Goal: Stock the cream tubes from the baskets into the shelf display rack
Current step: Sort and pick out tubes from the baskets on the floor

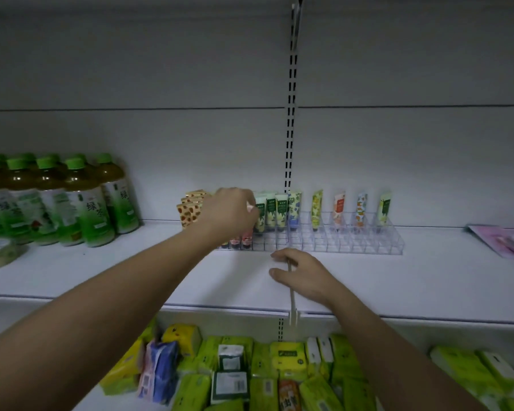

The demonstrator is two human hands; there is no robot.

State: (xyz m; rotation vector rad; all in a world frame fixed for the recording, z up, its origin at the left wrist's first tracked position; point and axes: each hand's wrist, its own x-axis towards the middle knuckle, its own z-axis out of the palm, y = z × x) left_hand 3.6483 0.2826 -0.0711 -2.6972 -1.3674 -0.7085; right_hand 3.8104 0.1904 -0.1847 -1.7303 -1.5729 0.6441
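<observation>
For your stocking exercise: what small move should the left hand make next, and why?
Probably lower the tube it appears to hold into a cell and let go: the left hand sits over the clear display rack, beside the green tubes.

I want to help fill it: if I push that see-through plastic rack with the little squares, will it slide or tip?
The clear plastic grid rack would probably slide easily: it looks thin and light on the smooth white shelf. It likely won't tip, being low and wide. The upright cream tubes might wobble, since they stand tall in it.
</observation>
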